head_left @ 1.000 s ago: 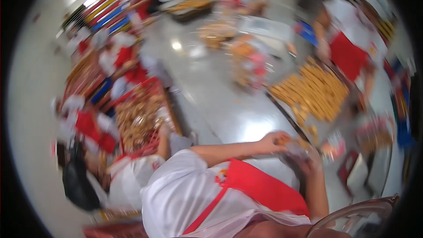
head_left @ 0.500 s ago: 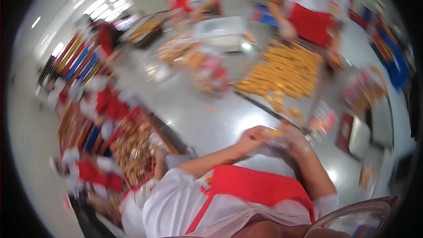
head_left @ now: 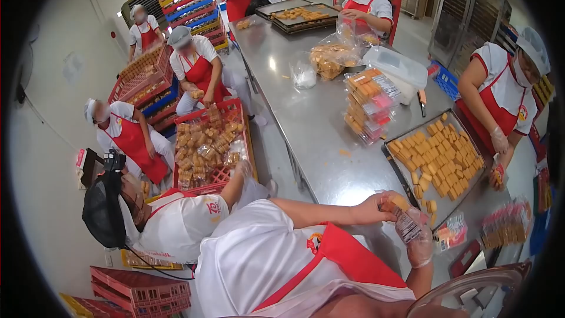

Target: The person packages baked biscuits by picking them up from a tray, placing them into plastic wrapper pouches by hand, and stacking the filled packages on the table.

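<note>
My right hand (head_left: 420, 246), in a clear glove, is closed around a small clear printed plastic bag (head_left: 407, 227). A golden biscuit piece (head_left: 401, 202) shows at the bag's top end. My left hand (head_left: 374, 208) is closed at that same end, its fingers pinching the edge of the bag; its fingertips are partly hidden. Just beyond my hands is a metal tray (head_left: 385, 152) with rows of golden biscuit pieces (head_left: 438, 156). Flat printed packets (head_left: 452, 231) lie right of the bag.
Stacked filled packs (head_left: 369, 103) stand on the steel table (head_left: 294, 82), near a white plastic tub (head_left: 397, 68) and a knife (head_left: 422, 101). A co-worker (head_left: 497, 94) stands across the tray. Left, people sit around a red crate (head_left: 215, 147) of packed biscuits.
The view has swung and steadied, so the scene is sharper and shows more people at left. Both my hands stay together at the bag, which now stands more upright with a biscuit at its top.
</note>
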Demonstrator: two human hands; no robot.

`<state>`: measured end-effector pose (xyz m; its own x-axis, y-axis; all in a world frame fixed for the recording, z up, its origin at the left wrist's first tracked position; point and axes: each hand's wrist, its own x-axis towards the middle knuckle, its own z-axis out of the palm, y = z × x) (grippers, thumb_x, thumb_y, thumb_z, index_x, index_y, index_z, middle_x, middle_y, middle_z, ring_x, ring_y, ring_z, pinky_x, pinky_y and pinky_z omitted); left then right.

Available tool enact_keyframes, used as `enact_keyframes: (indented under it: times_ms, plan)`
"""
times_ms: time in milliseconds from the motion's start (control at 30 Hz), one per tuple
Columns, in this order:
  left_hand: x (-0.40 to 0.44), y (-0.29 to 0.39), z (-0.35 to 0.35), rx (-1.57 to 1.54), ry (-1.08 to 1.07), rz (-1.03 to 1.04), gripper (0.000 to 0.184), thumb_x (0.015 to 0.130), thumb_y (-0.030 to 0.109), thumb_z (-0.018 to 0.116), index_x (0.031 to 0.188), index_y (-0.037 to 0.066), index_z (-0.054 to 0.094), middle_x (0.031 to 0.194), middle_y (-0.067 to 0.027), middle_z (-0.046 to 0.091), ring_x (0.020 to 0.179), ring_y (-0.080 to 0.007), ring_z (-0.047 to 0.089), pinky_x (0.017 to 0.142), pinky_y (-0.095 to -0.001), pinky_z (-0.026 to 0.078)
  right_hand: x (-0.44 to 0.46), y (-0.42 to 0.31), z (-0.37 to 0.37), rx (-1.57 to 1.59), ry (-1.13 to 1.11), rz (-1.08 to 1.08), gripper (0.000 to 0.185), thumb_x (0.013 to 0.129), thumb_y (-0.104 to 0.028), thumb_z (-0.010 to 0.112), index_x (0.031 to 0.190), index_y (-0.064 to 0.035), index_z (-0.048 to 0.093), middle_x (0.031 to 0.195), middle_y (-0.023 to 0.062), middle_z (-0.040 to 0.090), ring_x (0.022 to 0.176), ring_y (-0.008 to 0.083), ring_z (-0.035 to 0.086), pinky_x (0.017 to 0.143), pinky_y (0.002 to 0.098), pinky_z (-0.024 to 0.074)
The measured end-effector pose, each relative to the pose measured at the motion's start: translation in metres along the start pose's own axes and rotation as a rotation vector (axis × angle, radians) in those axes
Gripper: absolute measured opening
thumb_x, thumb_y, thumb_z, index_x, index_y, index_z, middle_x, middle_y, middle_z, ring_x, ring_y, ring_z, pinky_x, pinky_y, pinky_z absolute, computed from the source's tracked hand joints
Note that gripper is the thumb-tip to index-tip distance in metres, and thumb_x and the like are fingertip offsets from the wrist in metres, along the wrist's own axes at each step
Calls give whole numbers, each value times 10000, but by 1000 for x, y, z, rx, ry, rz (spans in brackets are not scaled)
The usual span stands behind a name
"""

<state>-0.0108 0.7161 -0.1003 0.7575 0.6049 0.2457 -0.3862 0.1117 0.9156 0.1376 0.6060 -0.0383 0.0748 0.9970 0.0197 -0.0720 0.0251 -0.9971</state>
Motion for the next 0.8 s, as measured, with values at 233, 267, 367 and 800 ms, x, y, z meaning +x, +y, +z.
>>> enact_keyframes:
  times_ms: [233, 267, 367, 800]
  plan:
    - [-3, 13, 7, -24, 68, 56, 363, 747, -7, 621, 1078, 40, 481, 1018, -36, 571, 980, -119, 523, 859, -268, 422, -3, -25, 7, 107, -73, -132, 357, 857, -201, 473, 1129, 27, 503, 1103, 100, 512, 1020, 199, 503, 846, 303, 424]
    - [-3, 11, 7, -20, 60, 75, 366, 745, -5, 623, 1079, 39, 480, 1023, -38, 569, 976, -121, 527, 856, -267, 424, -3, -24, 10, 184, -49, -38, 380, 863, -228, 463, 1135, 36, 495, 1116, 110, 505, 1024, 205, 501, 849, 313, 422]
    - [-5, 21, 9, 55, 49, 188, 391, 742, 4, 629, 1098, 38, 470, 1037, -43, 561, 974, -129, 532, 851, -270, 431, -4, -8, 10, 22, -53, -53, 514, 864, -363, 449, 1168, 51, 444, 1146, 135, 487, 1027, 224, 506, 838, 331, 438]
    - [-42, 56, -3, 161, -22, -77, 567, 708, 52, 699, 1199, 69, 416, 1079, -61, 527, 972, -133, 510, 853, -285, 431, -28, -22, 43, -172, -170, -180, 379, 797, -218, 600, 1097, 5, 534, 1143, 127, 492, 1032, 220, 490, 836, 301, 425]
